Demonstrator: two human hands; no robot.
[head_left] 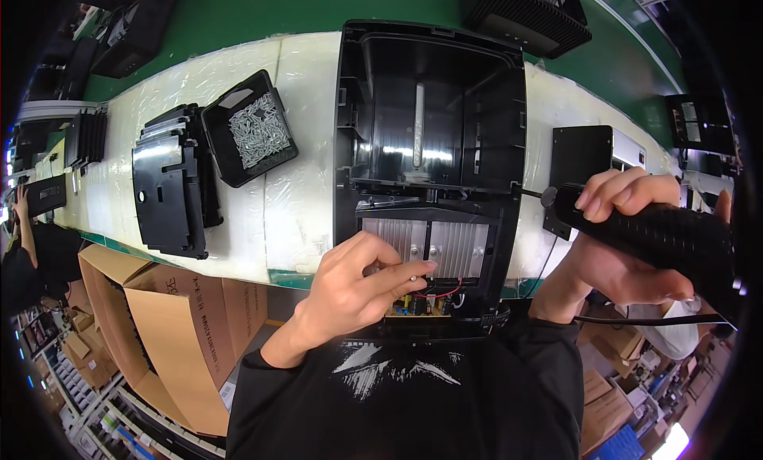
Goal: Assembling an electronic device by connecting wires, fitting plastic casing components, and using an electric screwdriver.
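Note:
In front of me lies a large black plastic housing [381, 126], its upper bay hollow. The lower bay holds two ribbed silver heat sinks [461, 247] beside a circuit board [413, 305] with red and white wires. My left hand [342, 289] is over the heat sinks, thumb and fingertips pinching a small screw [413, 279], of which only a bit shows. To the right, my right hand [620, 257] is wrapped round a black electric screwdriver [668, 229], raised beside the housing. The screwdriver's shaft points left, toward the housing's edge.
A black bin of screws [258, 134] stands left of the housing, with stacked black plates [171, 186] beyond it. An open cardboard box [171, 325] sits below the bench's left edge. A black-and-silver unit [584, 162] lies behind the screwdriver. Another person's hand [21, 205] shows far left.

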